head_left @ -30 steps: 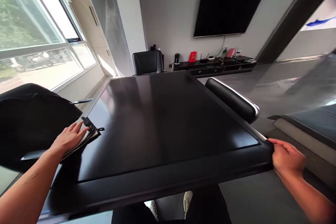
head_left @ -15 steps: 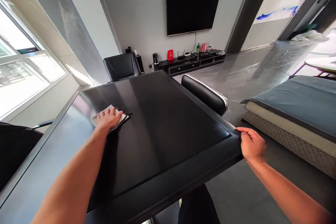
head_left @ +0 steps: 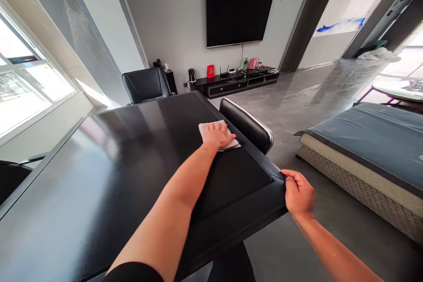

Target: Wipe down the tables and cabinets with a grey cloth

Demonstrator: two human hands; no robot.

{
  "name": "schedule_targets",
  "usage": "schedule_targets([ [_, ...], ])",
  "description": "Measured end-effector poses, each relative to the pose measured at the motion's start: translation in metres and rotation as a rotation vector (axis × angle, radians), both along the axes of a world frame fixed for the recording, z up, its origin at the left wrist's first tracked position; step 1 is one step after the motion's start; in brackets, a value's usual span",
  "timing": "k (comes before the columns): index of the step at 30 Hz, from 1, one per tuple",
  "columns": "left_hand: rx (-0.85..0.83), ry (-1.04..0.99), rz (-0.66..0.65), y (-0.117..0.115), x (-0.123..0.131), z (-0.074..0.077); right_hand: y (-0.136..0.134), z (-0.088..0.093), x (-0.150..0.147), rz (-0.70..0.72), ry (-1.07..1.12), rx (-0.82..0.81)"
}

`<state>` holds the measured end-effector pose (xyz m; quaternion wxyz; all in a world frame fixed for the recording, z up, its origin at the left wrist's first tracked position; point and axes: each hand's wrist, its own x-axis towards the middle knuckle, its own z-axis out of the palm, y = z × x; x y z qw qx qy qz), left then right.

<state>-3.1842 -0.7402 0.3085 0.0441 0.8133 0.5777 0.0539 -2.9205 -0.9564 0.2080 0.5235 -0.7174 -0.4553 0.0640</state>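
A folded whitish cloth (head_left: pixel 205 128) lies on the black tabletop (head_left: pixel 172 119), close to its right side. My left hand (head_left: pixel 216 135) keeps hold of this cloth from above, palm down, pressing it against the surface. Part of the cloth is hidden beneath my fingers. At the table's near right corner, my right hand (head_left: pixel 300 194) is closed on the table edge (head_left: pixel 279 176); its thumb and index finger show at the rim, the other fingers are curled in.
A black chair (head_left: pixel 246 123) with a chrome frame stands against the table's right side, another chair (head_left: pixel 147 84) at the far end. To the right is a covered mattress (head_left: pixel 373 141). A low TV cabinet (head_left: pixel 244 84) lines the far wall.
My left hand has slid the cloth across the tabletop from the left part to the right side. My right hand keeps its grip on the corner. The view has shifted slightly.
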Motion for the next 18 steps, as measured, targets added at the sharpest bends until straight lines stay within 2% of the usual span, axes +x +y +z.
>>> schedule_targets([
  [2, -0.004, -0.013, -0.073, -0.005, 0.030, -0.002, 0.001, -0.001, 0.002, 0.000, -0.006, -0.011],
  [4, -0.013, -0.025, -0.141, -0.010, 0.046, -0.003, 0.001, -0.001, 0.004, -0.003, -0.020, -0.014],
  [8, -0.036, -0.050, -0.201, -0.019, 0.045, -0.002, 0.001, 0.004, 0.004, 0.008, -0.033, -0.003],
  [11, -0.031, -0.074, -0.188, -0.025, 0.026, -0.002, 0.001, 0.007, 0.002, 0.024, -0.020, 0.003],
  [14, -0.026, -0.079, -0.152, -0.033, -0.004, -0.004, 0.002, 0.009, 0.001, 0.024, -0.006, 0.000],
  [16, -0.030, -0.071, -0.110, -0.038, -0.034, -0.003, 0.002, 0.010, 0.001, 0.019, 0.000, -0.011],
  [18, -0.037, -0.056, -0.051, -0.045, -0.075, 0.000, 0.003, 0.011, 0.001, 0.020, -0.005, -0.023],
])
